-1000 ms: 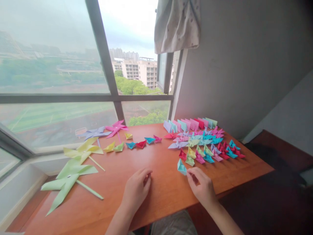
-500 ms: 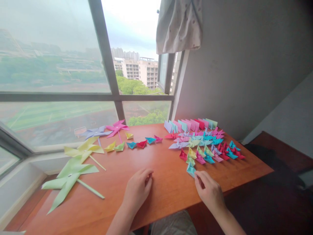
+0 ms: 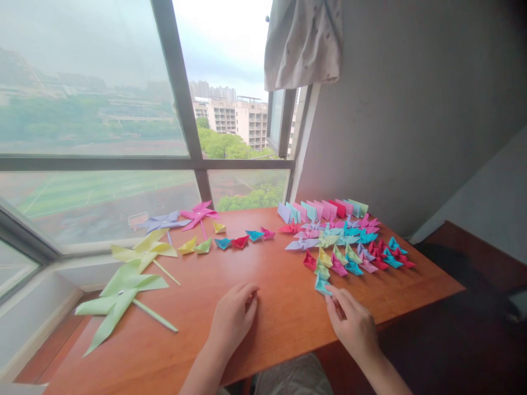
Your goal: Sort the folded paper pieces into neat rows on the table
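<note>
My right hand (image 3: 354, 323) is at the near right part of the table, thumb and fingertips closed on the edge of a light blue paper boat (image 3: 321, 283). The boat sits at the near end of a short line, just in front of a light green paper boat (image 3: 322, 267). My left hand (image 3: 234, 312) lies on the wooden table, its fingers curled in and nothing seen in them. To the right, further paper boats (image 3: 338, 267) in red, yellow, pink and blue stand in close rows. Behind them are folded paper cranes (image 3: 328, 240).
Several folded paper pieces (image 3: 325, 210) stand upright along the back right. Small paper boats (image 3: 240, 242) form a loose line at the centre back. On the left lie paper pinwheels (image 3: 119, 302) with sticks. The table (image 3: 280, 312) meets a window (image 3: 197, 164).
My right fingers have shifted slightly further onto the light blue boat's edge. My left hand stays where it was. The view has moved a little.
</note>
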Motion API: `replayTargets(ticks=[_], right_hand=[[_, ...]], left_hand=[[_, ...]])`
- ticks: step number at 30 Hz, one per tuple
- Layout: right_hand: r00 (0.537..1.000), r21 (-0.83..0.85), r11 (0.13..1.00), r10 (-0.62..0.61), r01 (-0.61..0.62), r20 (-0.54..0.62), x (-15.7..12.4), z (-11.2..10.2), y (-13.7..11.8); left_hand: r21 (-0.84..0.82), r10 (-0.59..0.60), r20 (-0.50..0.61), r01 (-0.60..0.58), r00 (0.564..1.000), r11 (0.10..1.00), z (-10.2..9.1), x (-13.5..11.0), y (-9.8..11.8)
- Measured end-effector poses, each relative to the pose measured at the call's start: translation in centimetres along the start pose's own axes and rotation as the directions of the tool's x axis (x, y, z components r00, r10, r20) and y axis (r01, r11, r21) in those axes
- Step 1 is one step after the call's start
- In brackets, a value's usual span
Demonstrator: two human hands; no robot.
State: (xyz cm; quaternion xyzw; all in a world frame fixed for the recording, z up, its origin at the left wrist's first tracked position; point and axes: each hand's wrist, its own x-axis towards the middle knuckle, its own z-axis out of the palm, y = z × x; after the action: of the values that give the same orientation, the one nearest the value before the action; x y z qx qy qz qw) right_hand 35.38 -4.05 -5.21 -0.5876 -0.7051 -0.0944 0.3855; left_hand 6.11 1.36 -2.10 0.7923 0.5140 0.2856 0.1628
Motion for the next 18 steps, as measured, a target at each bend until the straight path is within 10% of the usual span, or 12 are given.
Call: replayTargets(ticks=[10, 18], right_hand=[[0.970, 0.221, 0.971, -0.139, 0.093, 0.200, 2.0, 3.6, -7.5], [0.955, 0.288, 0.958, -0.079, -0.006, 0.284, 3.0, 4.9, -7.5]], left_hand=[[-0.052, -0.038, -0.006, 0.038, 0.999, 0.998, -0.3, 0.1, 0.4], [-0.142, -0.100, -0.009, 0.098, 0.995, 0.985, 0.1, 0.4, -0.3]])
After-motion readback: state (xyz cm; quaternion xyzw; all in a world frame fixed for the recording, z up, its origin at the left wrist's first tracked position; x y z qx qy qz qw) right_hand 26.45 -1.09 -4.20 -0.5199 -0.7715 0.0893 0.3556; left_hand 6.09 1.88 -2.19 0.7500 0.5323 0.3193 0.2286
